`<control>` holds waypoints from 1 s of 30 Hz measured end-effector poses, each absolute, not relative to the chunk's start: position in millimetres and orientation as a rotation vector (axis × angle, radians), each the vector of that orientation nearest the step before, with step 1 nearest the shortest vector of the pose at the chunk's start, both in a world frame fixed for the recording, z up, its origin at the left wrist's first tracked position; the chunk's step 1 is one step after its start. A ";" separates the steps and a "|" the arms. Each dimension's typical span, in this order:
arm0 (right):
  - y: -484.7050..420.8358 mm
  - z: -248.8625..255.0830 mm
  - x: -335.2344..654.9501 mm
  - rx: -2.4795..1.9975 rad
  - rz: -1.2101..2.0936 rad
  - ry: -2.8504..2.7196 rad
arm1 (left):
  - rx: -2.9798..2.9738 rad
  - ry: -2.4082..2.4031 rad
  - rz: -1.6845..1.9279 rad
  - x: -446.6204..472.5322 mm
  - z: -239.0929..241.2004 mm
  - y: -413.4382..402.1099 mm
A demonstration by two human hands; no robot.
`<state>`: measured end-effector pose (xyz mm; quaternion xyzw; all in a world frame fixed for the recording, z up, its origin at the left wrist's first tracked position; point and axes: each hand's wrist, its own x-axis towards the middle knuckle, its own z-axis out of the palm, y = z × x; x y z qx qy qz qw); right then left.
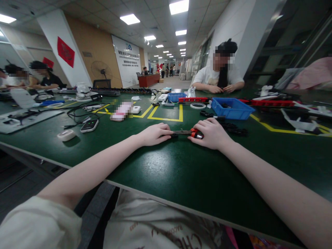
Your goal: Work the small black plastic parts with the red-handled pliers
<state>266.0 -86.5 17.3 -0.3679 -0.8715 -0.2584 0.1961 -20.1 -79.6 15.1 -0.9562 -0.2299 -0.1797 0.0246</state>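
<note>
Just above the middle of the green tabletop, my right hand (211,133) is closed around red-and-black handled pliers (194,133). The metal jaws point left, toward my left hand (155,134). Fingers and thumb of the left hand pinch a small black piece (174,136), mostly covered by the fingertips, so its kind does not show. The plier tips reach this piece; whether they grip it I cannot tell. Behind the right hand lies a bundle of black parts (234,129), probably cables or connectors, too blurred to name.
A blue bin (232,108) with dark items stands beyond my right hand. On the left are a white-edged black device (89,125), a white rounded case (66,135), a pink phone-like item (121,111) and black cables (77,112). A co-worker (220,74) sits opposite.
</note>
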 end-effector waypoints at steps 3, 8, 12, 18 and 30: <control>-86.7 17.8 265.5 -1.045 -0.726 -2.451 | -2.958 -0.718 -0.561 -20.1 14.8 -79.5; -86.7 18.4 265.2 -1.044 -0.737 -2.458 | -2.971 -0.736 -0.566 -19.6 14.2 -79.0; -86.3 16.9 265.9 -1.076 -0.746 -2.432 | -2.995 -0.749 -0.583 -19.6 13.9 -79.1; -85.1 14.5 267.5 -1.083 -0.733 -2.387 | -3.069 -0.806 -0.654 -19.9 12.6 -78.7; -86.1 17.8 265.0 -1.073 -0.739 -2.474 | -3.157 -0.806 -0.753 -20.6 11.9 -78.3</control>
